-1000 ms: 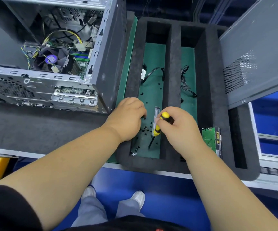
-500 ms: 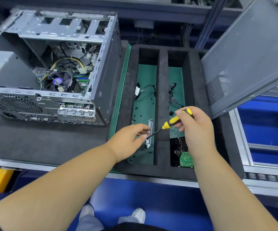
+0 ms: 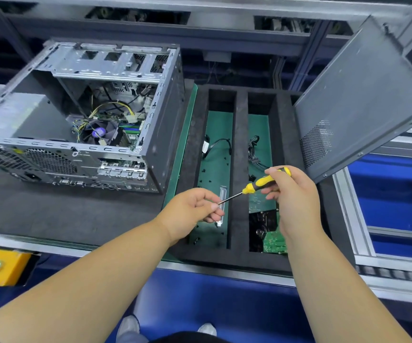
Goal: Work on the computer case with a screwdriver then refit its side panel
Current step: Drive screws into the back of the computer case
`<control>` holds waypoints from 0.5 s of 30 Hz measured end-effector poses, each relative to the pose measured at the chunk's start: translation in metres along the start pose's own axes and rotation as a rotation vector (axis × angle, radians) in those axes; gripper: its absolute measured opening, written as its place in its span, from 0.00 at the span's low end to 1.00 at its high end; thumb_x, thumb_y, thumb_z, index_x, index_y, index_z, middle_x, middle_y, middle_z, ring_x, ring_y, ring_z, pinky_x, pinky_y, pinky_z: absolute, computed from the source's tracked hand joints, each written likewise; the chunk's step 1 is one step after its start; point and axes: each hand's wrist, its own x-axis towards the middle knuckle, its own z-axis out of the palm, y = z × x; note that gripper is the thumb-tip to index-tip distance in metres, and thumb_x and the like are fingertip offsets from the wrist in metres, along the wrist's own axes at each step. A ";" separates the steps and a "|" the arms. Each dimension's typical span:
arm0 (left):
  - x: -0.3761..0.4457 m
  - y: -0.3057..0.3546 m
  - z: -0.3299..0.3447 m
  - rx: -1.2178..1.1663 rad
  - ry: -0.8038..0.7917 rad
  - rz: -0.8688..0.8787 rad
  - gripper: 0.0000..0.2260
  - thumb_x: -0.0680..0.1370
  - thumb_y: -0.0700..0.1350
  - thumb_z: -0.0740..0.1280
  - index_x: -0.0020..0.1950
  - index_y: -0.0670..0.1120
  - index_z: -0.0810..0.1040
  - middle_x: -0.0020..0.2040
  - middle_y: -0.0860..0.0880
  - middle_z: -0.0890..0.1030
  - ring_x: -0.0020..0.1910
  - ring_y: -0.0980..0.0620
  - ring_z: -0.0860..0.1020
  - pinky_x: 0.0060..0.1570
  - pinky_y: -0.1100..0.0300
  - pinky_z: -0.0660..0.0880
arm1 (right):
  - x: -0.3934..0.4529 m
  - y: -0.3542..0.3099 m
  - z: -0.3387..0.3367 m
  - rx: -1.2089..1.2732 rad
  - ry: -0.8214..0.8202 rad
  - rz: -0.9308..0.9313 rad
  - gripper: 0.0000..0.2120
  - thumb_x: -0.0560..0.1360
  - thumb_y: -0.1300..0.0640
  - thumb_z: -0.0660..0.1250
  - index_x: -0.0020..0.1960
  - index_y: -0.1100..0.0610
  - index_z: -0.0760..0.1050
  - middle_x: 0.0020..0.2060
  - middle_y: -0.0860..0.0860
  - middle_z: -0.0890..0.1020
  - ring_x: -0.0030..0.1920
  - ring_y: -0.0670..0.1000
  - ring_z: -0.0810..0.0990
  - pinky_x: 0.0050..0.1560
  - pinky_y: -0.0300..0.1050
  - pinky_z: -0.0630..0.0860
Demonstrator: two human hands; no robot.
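My screwdriver (image 3: 265, 182) has a yellow-and-black handle. The computer case (image 3: 81, 120) is bare silver-grey, its side panel (image 3: 363, 100) dark grey with a dotted vent patch. The foam tray (image 3: 239, 134) is black over green, the desk (image 3: 51, 214) dark grey.

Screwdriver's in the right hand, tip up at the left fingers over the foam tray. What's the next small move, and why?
Probably carry the screwdriver left to the open computer case. The right hand grips its yellow handle, the left hand pinches at the tip, perhaps seating a screw, too small to tell. The side panel is off, leaning at the right.
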 end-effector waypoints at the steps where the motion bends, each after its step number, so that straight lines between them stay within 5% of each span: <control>1: -0.001 0.002 -0.001 -0.027 -0.003 0.003 0.05 0.80 0.35 0.64 0.54 0.41 0.77 0.44 0.43 0.85 0.41 0.52 0.83 0.43 0.64 0.77 | -0.001 -0.002 0.000 0.007 -0.002 0.003 0.05 0.71 0.53 0.69 0.41 0.54 0.81 0.37 0.54 0.85 0.34 0.50 0.80 0.38 0.44 0.74; 15: -0.034 0.018 -0.018 -0.493 0.126 -0.059 0.04 0.80 0.41 0.65 0.46 0.44 0.78 0.45 0.44 0.85 0.40 0.56 0.83 0.38 0.66 0.78 | -0.026 -0.017 0.022 0.142 -0.066 -0.037 0.06 0.75 0.56 0.68 0.45 0.58 0.80 0.34 0.49 0.84 0.35 0.47 0.82 0.34 0.37 0.77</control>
